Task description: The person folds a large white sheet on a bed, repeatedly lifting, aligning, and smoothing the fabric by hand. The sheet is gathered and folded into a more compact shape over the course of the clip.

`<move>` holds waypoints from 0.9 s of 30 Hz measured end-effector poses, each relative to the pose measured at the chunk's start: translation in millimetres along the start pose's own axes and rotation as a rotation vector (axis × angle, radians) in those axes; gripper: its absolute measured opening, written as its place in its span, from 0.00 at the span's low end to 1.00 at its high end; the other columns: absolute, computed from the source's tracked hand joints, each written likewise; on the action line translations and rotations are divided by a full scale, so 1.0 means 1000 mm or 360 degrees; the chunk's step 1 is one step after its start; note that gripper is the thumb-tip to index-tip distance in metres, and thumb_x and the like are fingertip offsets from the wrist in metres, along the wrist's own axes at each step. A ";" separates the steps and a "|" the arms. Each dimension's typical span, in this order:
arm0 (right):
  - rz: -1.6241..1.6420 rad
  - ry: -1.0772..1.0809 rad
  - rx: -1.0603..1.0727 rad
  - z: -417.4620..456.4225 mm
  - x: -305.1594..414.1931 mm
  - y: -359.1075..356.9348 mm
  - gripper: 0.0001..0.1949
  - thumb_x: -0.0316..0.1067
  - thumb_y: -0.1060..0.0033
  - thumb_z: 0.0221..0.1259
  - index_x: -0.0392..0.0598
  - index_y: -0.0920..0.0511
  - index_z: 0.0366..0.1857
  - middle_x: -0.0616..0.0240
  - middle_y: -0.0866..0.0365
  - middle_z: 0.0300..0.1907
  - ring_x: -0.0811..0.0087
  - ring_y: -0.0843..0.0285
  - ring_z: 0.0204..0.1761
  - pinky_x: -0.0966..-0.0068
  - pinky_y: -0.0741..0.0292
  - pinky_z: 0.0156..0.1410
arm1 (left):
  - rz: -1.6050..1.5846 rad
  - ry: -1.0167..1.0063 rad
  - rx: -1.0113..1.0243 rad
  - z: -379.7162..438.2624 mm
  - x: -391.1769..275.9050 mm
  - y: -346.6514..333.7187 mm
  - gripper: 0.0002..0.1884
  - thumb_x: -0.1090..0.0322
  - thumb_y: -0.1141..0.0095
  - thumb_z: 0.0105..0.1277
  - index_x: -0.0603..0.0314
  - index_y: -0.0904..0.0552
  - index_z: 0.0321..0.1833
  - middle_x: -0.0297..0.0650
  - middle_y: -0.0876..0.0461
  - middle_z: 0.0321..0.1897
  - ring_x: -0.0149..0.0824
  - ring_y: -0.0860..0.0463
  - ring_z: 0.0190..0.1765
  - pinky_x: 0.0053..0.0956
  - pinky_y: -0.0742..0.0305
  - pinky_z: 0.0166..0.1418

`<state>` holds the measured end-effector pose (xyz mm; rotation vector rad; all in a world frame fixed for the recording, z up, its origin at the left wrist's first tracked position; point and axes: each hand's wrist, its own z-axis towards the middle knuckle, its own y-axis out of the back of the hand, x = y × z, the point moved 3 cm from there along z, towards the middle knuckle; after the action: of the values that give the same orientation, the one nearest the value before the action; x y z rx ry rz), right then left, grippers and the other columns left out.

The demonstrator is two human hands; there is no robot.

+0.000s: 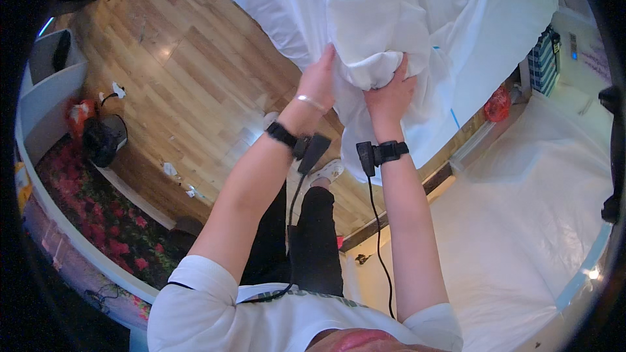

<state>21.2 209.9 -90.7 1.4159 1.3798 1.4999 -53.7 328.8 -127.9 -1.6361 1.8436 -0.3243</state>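
White bedding [381, 14], apparently a duvet or its cover, spreads across the bed in front of me and bunches up towards my body. My right hand [391, 95] grips a gathered fold of it, thumb on top. At the left side of the same bundle, my left hand [317, 83] holds the cloth's edge, its fingers mostly hidden and slightly blurred. A loose part of the fabric hangs down below and between both hands. Each wrist wears a black strap with a small device and a cable; a silver bracelet [310, 102] circles the left wrist.
Wood flooring [195, 73] with paper scraps [118, 90] lies to the left. Beyond are a bin with a black bag [100, 142] and floral-patterned fabric [107, 225]. Plastic sheeting [518, 195], a red bag [497, 103] and a plaid bag [542, 68] are at right.
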 end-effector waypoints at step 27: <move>0.0335 0.1161 0.0800 -0.126 0.033 -0.027 0.20 0.23 0.40 0.39 0.46 0.22 0.44 0.55 0.21 0.46 0.51 0.23 0.49 0.60 0.24 0.53 | 0.1129 -0.0656 -0.0066 0.001 -0.122 0.022 0.23 0.61 0.41 0.67 0.69 0.27 0.59 0.43 0.19 0.47 0.33 0.20 0.48 0.31 0.25 0.54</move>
<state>-111.6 215.4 -90.3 1.3801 2.2262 2.0216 -68.0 450.1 -104.8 -0.8850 1.9557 0.3357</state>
